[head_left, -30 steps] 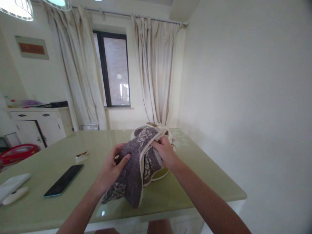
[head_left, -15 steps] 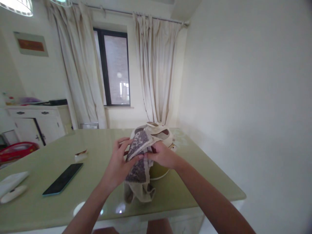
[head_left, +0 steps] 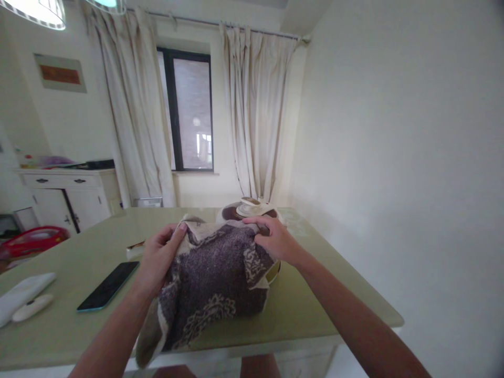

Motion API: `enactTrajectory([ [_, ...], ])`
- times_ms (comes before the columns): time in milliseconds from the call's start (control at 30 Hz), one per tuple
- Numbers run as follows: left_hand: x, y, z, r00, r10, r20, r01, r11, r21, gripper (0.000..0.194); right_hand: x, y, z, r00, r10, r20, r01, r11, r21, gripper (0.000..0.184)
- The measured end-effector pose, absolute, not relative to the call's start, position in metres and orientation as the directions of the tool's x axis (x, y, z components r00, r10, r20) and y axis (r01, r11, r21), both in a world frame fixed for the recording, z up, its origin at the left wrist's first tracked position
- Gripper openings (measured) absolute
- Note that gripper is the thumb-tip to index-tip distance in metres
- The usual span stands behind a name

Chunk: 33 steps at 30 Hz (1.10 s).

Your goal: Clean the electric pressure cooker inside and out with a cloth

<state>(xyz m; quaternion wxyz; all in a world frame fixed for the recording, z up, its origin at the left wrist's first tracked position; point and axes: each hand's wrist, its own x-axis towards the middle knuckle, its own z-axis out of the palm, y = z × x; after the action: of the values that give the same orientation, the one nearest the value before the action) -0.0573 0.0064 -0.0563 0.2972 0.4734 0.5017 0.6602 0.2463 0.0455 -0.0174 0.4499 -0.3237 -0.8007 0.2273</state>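
A dark purple-grey towel (head_left: pixel 216 268) with a pale lacy pattern and light border hangs spread between my two hands, over the near part of the table. My left hand (head_left: pixel 159 257) grips its upper left edge, thumb on top. At its upper right, my right hand (head_left: pixel 275 239) pinches the cloth between thumb and fingers. The lower left corner droops past the table's front edge. Behind the towel stands a white, rounded appliance (head_left: pixel 254 206) with a handle-like top, its lower part mostly hidden by the cloth.
On the green-topped table (head_left: pixel 326 289), a dark phone (head_left: pixel 108 286) lies to the left. Beside it are a white case-like object (head_left: pixel 27 294), a small white oval object (head_left: pixel 32 308) and a small whitish box (head_left: pixel 134 251). A wall borders the right side.
The towel was bunched and folded between my hands; now it is opened out wide. My left hand has moved left, and my right hand slightly right and up.
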Motion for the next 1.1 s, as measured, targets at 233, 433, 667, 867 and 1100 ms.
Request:
enactTrajectory([
  [233,-0.064,0.016,-0.052,-0.439,0.804,0.401,-0.006,-0.449,0.893,0.046,0.251,0.043,-0.013,-0.412,0.641,0.648,0.446,0.762,-0.47,0.044],
  [433,-0.058,0.007,-0.045,-0.287,0.87,0.4,0.167,-0.366,0.916,0.053,0.244,0.046,-0.009,-0.431,0.606,0.668,0.537,0.768,-0.35,0.022],
  [667,-0.058,0.007,-0.042,-0.322,0.79,0.522,0.334,-0.421,0.843,0.037,0.244,0.052,-0.009,-0.446,0.602,0.663,0.566,0.763,-0.311,0.012],
  [867,-0.059,0.006,-0.031,-0.42,0.851,0.315,-0.039,-0.363,0.931,0.042,0.248,0.054,-0.011,-0.435,0.65,0.623,0.61,0.722,-0.327,0.013],
  [1100,-0.015,-0.007,-0.009,-0.169,0.955,0.243,-0.08,-0.259,0.962,0.041,0.195,0.018,-0.014,-0.509,0.517,0.688,0.516,0.823,-0.237,0.055],
])
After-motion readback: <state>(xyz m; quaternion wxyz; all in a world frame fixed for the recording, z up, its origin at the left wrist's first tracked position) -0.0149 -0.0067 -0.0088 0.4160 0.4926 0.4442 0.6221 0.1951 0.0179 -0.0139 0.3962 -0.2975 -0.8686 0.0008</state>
